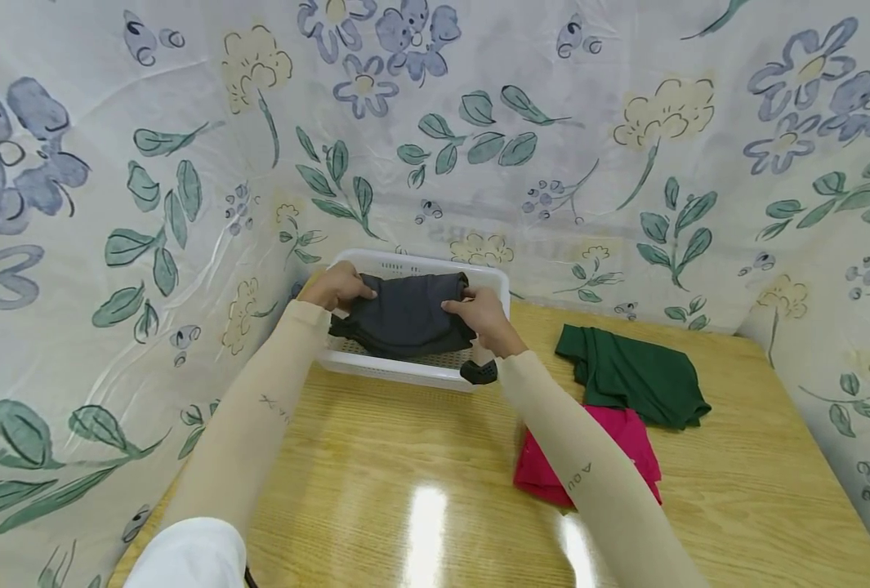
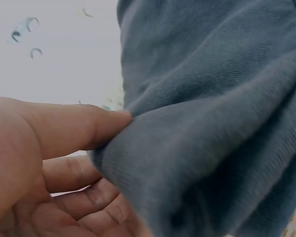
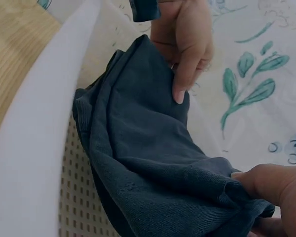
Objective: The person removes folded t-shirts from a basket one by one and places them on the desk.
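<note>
A folded dark grey cloth garment (image 1: 412,314) is held over the white plastic basket (image 1: 398,371), its lower folds hanging inside the walls. At its left end my left hand (image 1: 336,286) pinches the fabric, thumb on top and fingers beneath; the left wrist view shows the thumb pressing into a fold of the garment (image 2: 197,128). My right hand (image 1: 481,314) pinches the opposite end, and its thumb and fingers (image 3: 266,182) grip the edge in the right wrist view. The basket's perforated bottom (image 3: 79,197) shows beneath the cloth.
Right of the basket, a folded dark green garment (image 1: 640,376) lies on the wooden table (image 1: 361,457). A folded bright pink garment (image 1: 552,465) lies nearer, partly behind my right forearm. Floral-patterned sheeting (image 1: 479,188) stands behind the basket and along both sides.
</note>
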`<state>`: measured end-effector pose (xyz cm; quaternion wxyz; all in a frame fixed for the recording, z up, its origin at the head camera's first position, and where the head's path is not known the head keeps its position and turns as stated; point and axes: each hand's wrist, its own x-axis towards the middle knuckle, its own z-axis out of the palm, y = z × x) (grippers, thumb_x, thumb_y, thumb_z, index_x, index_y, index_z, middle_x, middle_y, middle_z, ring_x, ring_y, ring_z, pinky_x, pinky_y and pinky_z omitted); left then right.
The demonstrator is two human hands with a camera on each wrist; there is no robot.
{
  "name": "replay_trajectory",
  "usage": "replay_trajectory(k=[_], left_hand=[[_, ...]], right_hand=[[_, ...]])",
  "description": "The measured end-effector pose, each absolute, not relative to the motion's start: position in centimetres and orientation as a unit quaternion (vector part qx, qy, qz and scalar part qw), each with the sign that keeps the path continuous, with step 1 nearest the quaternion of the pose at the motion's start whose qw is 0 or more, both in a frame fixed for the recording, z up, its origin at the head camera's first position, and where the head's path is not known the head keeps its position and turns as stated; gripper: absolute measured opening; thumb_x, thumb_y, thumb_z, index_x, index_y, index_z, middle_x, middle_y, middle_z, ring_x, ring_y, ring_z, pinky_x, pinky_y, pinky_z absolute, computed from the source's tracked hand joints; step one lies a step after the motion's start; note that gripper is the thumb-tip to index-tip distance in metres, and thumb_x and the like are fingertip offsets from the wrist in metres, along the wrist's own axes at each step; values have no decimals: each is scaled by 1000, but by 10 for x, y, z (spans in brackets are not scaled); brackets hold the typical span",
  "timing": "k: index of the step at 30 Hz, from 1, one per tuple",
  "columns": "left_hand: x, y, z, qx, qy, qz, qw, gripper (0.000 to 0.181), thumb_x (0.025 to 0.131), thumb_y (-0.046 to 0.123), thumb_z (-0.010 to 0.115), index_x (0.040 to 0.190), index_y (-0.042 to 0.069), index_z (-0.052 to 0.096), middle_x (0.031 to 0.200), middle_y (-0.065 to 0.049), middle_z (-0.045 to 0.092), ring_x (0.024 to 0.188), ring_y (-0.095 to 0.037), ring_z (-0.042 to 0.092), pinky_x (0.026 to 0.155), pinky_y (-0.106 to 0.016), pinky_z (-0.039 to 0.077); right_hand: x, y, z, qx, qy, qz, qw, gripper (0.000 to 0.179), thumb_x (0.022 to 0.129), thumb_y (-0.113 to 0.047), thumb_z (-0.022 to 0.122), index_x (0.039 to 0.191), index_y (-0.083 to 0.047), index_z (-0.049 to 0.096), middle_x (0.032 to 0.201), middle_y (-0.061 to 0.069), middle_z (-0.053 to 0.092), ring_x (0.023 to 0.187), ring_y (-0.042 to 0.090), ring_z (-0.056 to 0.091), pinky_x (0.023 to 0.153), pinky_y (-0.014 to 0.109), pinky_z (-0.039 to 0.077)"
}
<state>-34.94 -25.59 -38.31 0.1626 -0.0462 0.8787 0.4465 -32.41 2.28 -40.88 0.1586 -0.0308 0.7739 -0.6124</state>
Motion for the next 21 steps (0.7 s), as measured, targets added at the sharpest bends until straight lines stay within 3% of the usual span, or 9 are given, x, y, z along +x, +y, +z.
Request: replay_trajectory(k=[4, 7, 11, 16, 18, 21], left_hand=[[-345, -252, -373, -40, 861, 480, 166, 45, 101, 5, 63, 62, 13, 43, 73, -4, 50, 68, -16, 64, 68, -30, 58], [-341, -248, -365, -25, 861, 484, 153, 38, 102, 7, 63, 67, 8, 52, 79, -7, 54, 72, -19, 65, 72, -32, 59], [-338, -237, -356, -10, 862, 490, 131, 19, 102, 10, 64, 88, -3, 67, 94, -13, 58, 75, -19, 66, 72, -32, 59], [-331, -219, -343, 1, 847, 517, 125, 25, 104, 11, 62, 116, -11, 65, 118, -20, 58, 89, -23, 67, 79, -34, 60], [-327, -210, -339, 12, 836, 535, 126, 23, 104, 9, 61, 114, -11, 65, 126, -22, 56, 97, -26, 67, 82, -36, 60], [-322, -195, -333, 26, 824, 553, 122, 14, 104, 6, 61, 96, -5, 65, 129, -22, 53, 104, -30, 66, 82, -38, 60]], right_hand=[[-325, 33, -401, -42, 772, -616, 148, 61, 101, -19, 69, 153, 1, 43, 151, 19, 49, 130, 33, 57, 104, 43, 50], [-325, 42, -393, -44, 763, -629, 143, 64, 101, -20, 69, 155, 0, 41, 149, 20, 50, 127, 34, 59, 101, 42, 52], [-322, 59, -381, -45, 766, -628, 130, 68, 101, -22, 69, 157, -1, 38, 148, 22, 50, 128, 35, 59, 101, 42, 52], [-317, 85, -369, -50, 772, -623, 113, 68, 101, -23, 68, 158, -2, 37, 146, 22, 52, 129, 35, 58, 101, 40, 53], [-314, 97, -365, -51, 771, -625, 107, 68, 101, -23, 68, 158, -2, 36, 145, 22, 52, 128, 36, 58, 100, 40, 53], [-310, 115, -361, -56, 766, -632, 101, 68, 102, -21, 67, 158, -1, 34, 146, 24, 50, 129, 38, 57, 99, 40, 53]])
